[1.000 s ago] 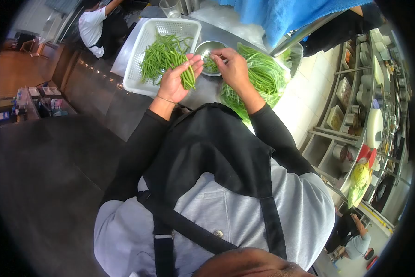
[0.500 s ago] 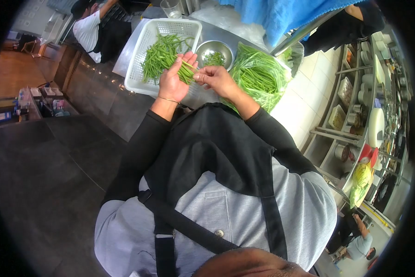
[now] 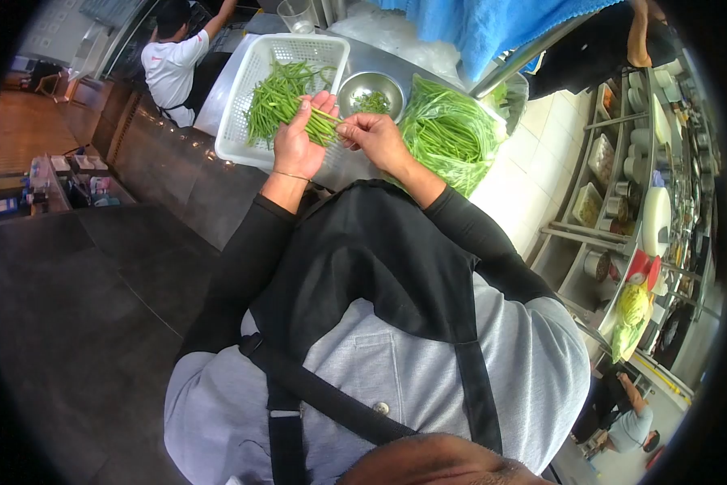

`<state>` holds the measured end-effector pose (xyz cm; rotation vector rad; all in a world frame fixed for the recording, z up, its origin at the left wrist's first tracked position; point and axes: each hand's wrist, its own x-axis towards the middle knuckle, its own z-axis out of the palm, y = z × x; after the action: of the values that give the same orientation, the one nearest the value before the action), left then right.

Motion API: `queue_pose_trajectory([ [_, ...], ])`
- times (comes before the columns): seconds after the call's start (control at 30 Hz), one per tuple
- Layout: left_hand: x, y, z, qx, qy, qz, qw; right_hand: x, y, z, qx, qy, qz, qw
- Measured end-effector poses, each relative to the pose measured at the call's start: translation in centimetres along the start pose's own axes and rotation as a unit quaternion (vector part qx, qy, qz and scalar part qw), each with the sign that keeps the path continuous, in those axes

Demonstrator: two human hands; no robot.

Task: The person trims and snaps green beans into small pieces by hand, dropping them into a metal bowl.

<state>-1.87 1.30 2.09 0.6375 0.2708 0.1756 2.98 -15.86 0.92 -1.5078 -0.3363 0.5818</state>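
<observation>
A small bunch of green beans point(image 3: 321, 129) lies across my left hand point(image 3: 300, 145), whose thumb and fingers curl around it. At the bunch's right-hand ends, the thumb and forefinger of my right hand point(image 3: 371, 137) pinch together on a green bean tip. Behind my left hand, a white perforated basket point(image 3: 232, 109) holds a loose heap of green beans point(image 3: 276, 101). Just beyond my right hand stands a steel bowl point(image 3: 389, 83) with small green bits point(image 3: 372, 103) in it. To its right, a clear plastic bag point(image 3: 452, 133) is full of long green beans.
A steel counter point(image 3: 379, 58) carries these things. A blue cloth point(image 3: 493, 28) hangs over a metal rail at the back. A clear container point(image 3: 299, 16) stands behind the basket. Shelves with pans point(image 3: 602, 202) line the right side. Other people work at the left point(image 3: 177, 61), upper right and lower right.
Both hands stay close together at the bunch, with slight finger movement. The person at the upper left has shifted right and stands more upright; an arm at the upper right has come lower.
</observation>
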Motion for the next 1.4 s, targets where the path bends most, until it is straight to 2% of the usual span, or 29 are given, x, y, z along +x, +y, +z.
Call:
queue_pose_trajectory([
  [0.17, -0.2, 0.0, 0.3, 0.012, 0.006, 0.001, 1.000, 0.0, 0.1, 0.1, 0.100, 0.003, 0.037, 0.994],
  [0.2, -0.3, -0.1, 0.4, 0.028, 0.005, 0.002, 1.000, -0.3, -0.3, 0.1, -0.050, 0.012, -0.027, 0.998],
  [0.23, -0.4, -0.2, 0.6, 0.028, 0.005, 0.002, 1.000, -0.4, -0.7, 0.0, -0.199, 0.021, -0.090, 0.976],
  [0.27, -0.7, -0.6, 0.8, 0.056, 0.005, 0.011, 0.998, -0.5, -1.0, 0.2, -0.199, 0.022, -0.089, 0.976],
  [0.3, -0.7, -0.8, 0.9, 0.084, 0.005, 0.019, 0.996, -0.4, -1.3, 0.5, -0.315, 0.051, -0.172, 0.932],
  [0.33, -0.6, -0.9, 0.9, 0.084, 0.003, 0.019, 0.996, -0.2, -1.5, 0.6, -0.425, 0.078, -0.253, 0.866],
  [0.37, -0.4, -0.9, 1.0, 0.068, 0.016, 0.030, 0.997, 0.1, -1.3, 0.2, -0.425, 0.080, -0.252, 0.866],
  [0.43, 0.2, -0.7, 0.7, 0.052, 0.028, 0.042, 0.997, 1.3, -0.5, -1.0, -0.531, 0.111, -0.193, 0.818],
  [0.47, 0.5, -0.3, 0.4, 0.016, 0.026, 0.030, 0.999, 2.0, -0.2, -1.7, -0.531, 0.111, -0.194, 0.817],
  [0.53, 0.6, 0.4, 0.6, -0.024, 0.027, 0.021, 0.999, 2.9, -0.3, -3.0, -0.549, 0.137, -0.083, 0.820],
  [0.57, 0.6, 0.6, 0.7, -0.024, 0.026, 0.021, 0.999, 2.9, -0.1, -3.3, -0.549, 0.138, -0.084, 0.820],
  [0.6, 0.6, 0.9, 0.9, -0.036, 0.036, 0.017, 0.999, 2.8, -0.3, -3.4, -0.392, 0.093, -0.088, 0.911],
  [0.63, 0.6, 1.1, 1.1, -0.048, 0.046, 0.012, 0.998, 2.6, -0.5, -3.4, -0.221, 0.045, -0.089, 0.970],
  [0.67, 0.6, 1.2, 1.3, -0.048, 0.047, 0.011, 0.998, 2.4, -0.4, -3.0, -0.220, 0.046, -0.088, 0.970],
  [0.73, 0.7, 1.1, 1.5, -0.055, 0.063, 0.010, 0.996, 2.1, -0.6, -1.7, -0.109, -0.026, -0.141, 0.984],
  [0.77, 0.7, 1.0, 1.6, -0.055, 0.063, 0.008, 0.996, 2.2, -0.5, -1.0, -0.109, -0.025, -0.140, 0.984],
  [0.83, 0.6, 0.8, 1.5, -0.036, 0.055, -0.007, 0.998, 2.2, -0.6, 0.2, -0.018, -0.023, -0.145, 0.989],
  [0.93, 0.9, 0.4, 1.0, -0.035, 0.031, -0.007, 0.999, 2.0, -0.1, 0.3, -0.053, 0.005, -0.126, 0.991],
  [1.1, 0.8, 0.1, 1.0, -0.032, 0.043, -0.017, 0.998, 1.6, 0.1, 0.6, -0.086, 0.021, -0.117, 0.989],
  [1.17, 0.7, 0.1, 1.0, -0.011, 0.044, -0.029, 0.999, 1.0, -1.0, 0.6, -0.147, 0.030, -0.164, 0.975],
  [1.27, 0.9, -0.2, 0.5, -0.001, 0.035, -0.038, 0.999, 0.6, -2.0, 0.5, -0.189, 0.038, -0.163, 0.968],
  [1.4, 1.1, -0.2, 0.5, -0.021, 0.043, -0.019, 0.999, 1.1, -0.6, 0.4, -0.173, 0.023, -0.181, 0.968],
])
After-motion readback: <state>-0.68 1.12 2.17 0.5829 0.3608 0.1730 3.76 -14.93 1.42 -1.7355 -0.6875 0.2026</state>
